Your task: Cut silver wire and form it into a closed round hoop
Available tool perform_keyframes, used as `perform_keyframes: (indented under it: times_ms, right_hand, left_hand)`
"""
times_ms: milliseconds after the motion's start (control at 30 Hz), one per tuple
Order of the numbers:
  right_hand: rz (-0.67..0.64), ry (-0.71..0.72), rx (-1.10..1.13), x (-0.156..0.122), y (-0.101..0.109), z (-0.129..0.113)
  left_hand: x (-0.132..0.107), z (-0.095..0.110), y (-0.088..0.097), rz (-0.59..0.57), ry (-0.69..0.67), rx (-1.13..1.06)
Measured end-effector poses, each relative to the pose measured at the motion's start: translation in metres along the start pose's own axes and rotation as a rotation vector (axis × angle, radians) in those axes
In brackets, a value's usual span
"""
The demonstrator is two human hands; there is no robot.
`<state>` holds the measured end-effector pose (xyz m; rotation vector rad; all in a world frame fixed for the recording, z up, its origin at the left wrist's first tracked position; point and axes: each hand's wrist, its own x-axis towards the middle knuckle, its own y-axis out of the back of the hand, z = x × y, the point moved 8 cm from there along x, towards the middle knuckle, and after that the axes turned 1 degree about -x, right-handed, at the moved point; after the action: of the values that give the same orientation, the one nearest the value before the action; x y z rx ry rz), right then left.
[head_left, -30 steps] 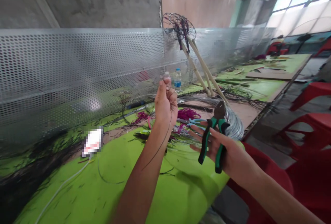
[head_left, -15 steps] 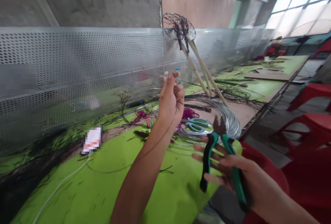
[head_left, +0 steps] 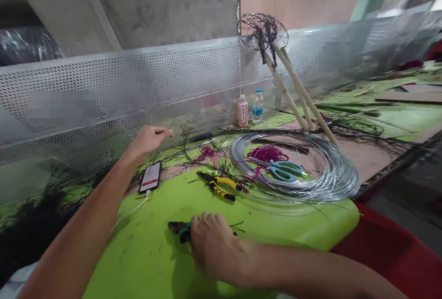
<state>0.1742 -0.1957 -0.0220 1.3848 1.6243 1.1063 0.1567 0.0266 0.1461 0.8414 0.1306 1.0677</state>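
Note:
My right hand (head_left: 209, 246) lies low on the lime-green table (head_left: 148, 253), its fingers closed over the green-handled pliers (head_left: 179, 229), whose dark jaws poke out to the left. My left hand (head_left: 150, 137) is stretched out to the left, above a phone (head_left: 151, 177), with fingertips pinched together. What the pinch holds is too thin to see. Yellow-and-black pliers (head_left: 221, 186) lie just beyond my right hand.
A big coil of silver wire (head_left: 331, 175) lies at centre right with teal scissors (head_left: 285, 169) and magenta thread (head_left: 267, 153) inside it. Two bottles (head_left: 242, 110) stand by the perforated metal screen (head_left: 138, 87). Bamboo sticks (head_left: 297, 92) lean on it. A red chair (head_left: 383, 244) stands at right.
My right hand has dropped from mid-air to the table with the green pliers. My left hand has swung down and left toward the phone. The view has tilted down and left.

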Motion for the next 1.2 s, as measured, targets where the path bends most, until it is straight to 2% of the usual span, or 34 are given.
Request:
perform_keyframes:
  times_ms: [100,167,200,233,300,400,433,467,500,533,600,633,700,833,1033,1100,1200]
  right_hand:
    - [0.051,0.11,-0.077,0.001,0.01,-0.019]
    - [0.076,0.235,-0.055,-0.019,0.03,-0.021]
    - [0.05,0.371,0.037,-0.034,0.042,-0.023]
    - [-0.003,0.413,0.156,-0.046,0.053,-0.017]
    - [-0.081,0.298,0.323,-0.058,0.074,0.014]
    - [0.062,-0.017,0.476,-0.048,0.111,0.072]
    - [0.144,-0.04,0.581,-0.04,0.125,0.085]
    - [0.209,-0.005,0.741,-0.032,0.139,0.092]
    - [0.227,0.092,0.987,-0.023,0.151,0.095]
    - [0.199,0.183,1.23,-0.014,0.162,0.095]
    - [0.158,0.259,1.421,0.0,0.181,0.097]
    - [0.139,0.239,1.447,0.007,0.186,0.1]
    - [0.217,0.153,1.283,0.017,0.196,0.11]
    - [0.561,0.046,0.854,0.039,0.211,0.132]
    - [0.84,0.095,0.691,0.083,0.217,0.162]
    - [0.869,0.13,0.684,0.091,0.216,0.17]
    - [0.791,0.163,0.746,0.098,0.209,0.181]
  left_hand:
    - [-0.013,-0.023,0.009,0.001,0.079,0.286]
    - [-0.021,-0.028,0.013,0.017,0.106,0.424]
    - [-0.026,-0.029,0.015,0.034,0.115,0.478]
    - [-0.031,-0.028,0.017,0.057,0.122,0.524]
    - [-0.042,-0.026,0.023,0.116,0.133,0.595]
    - [-0.059,-0.021,0.029,0.212,0.145,0.672]
    - [-0.064,-0.02,0.029,0.243,0.147,0.695]
    - [-0.068,-0.018,0.028,0.276,0.147,0.717]
    - [-0.072,-0.017,0.027,0.308,0.145,0.74]
    - [-0.075,-0.017,0.024,0.337,0.14,0.762]
    - [-0.08,-0.016,0.016,0.372,0.119,0.797]
    - [-0.081,-0.016,0.012,0.376,0.107,0.809]
    - [-0.082,-0.016,0.005,0.364,0.079,0.817]
    - [-0.082,-0.014,0.0,0.321,-0.002,0.767]
    - [-0.082,-0.006,0.005,0.154,-0.196,0.566]
    - [-0.083,-0.004,0.01,0.152,-0.244,0.495]
    - [-0.086,-0.001,0.017,0.184,-0.309,0.364]
